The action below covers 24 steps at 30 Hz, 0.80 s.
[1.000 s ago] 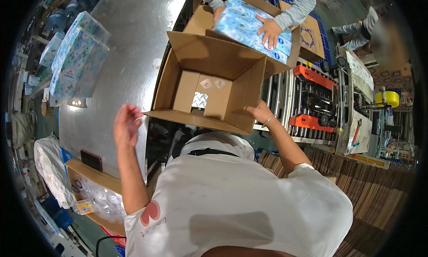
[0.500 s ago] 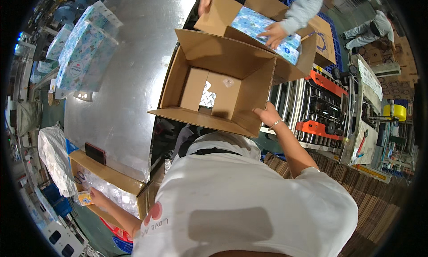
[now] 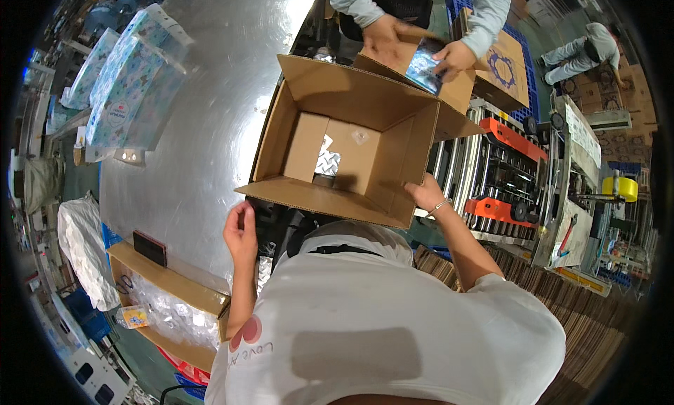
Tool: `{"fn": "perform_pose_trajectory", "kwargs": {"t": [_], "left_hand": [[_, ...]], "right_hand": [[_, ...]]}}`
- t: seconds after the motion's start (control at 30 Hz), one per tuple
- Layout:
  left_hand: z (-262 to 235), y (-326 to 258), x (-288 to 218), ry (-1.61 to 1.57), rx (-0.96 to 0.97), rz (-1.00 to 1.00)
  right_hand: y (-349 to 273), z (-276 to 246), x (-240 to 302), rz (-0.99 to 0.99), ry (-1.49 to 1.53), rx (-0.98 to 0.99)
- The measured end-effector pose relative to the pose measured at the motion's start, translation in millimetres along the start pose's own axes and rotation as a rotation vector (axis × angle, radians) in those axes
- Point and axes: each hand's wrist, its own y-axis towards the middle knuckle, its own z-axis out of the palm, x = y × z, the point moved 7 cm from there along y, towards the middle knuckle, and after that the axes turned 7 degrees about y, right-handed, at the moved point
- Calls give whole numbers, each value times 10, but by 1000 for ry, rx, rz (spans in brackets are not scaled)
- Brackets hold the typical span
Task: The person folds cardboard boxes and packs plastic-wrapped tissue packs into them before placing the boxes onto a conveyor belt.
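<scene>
An open cardboard box [image 3: 379, 75] stands in front of me with its flaps folded out. Inside, a small clear packet [image 3: 360, 136] lies on the bottom panels, and a patterned metal surface shows through a gap between them. My right hand [image 3: 425, 193] grips the box's near right edge, thumb on the inner side. Just off the near left flap corner is my left hand [image 3: 241, 233], raised with loosely bent fingers, nothing visible in it. Lower left, a long carton [image 3: 203, 298] holds crumpled clear plastic [image 3: 175, 310].
Across from me, a co-worker's hands [image 3: 455, 57] work over another box with a blue package [image 3: 425, 67]. A metal table [image 3: 189, 124] bears blue floral packages [image 3: 119, 100] and a dark phone-like slab [image 3: 149, 248]. Rollers [image 3: 456, 166] run at right, beside stacked cardboard [image 3: 597, 335].
My left hand has moved from the long carton up beside the box's corner. The box has shifted slightly nearer. The co-worker's hands moved, and their box's flaps now cover more of the blue package.
</scene>
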Motion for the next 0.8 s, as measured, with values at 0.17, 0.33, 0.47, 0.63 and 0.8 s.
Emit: {"fn": "perform_pose_trajectory", "kwargs": {"t": [0.17, 0.33, 0.47, 0.63, 0.8], "left_hand": [[238, 423, -849, 267, -174, 413], [642, 640, -1012, 720, -19, 571], [720, 695, -1048, 714, -8, 534], [734, 678, -1131, 680, 0, 574], [828, 715, -1130, 593, 95, 531]], "right_hand": [[-129, -42, 166, -41, -203, -146], [-562, -112, 1514, -719, -770, -630], [-190, 551, 2058, -686, -408, -143], [1492, 1791, 1067, -156, -616, 401], [2996, 2395, -1119, -148, -762, 336]]}}
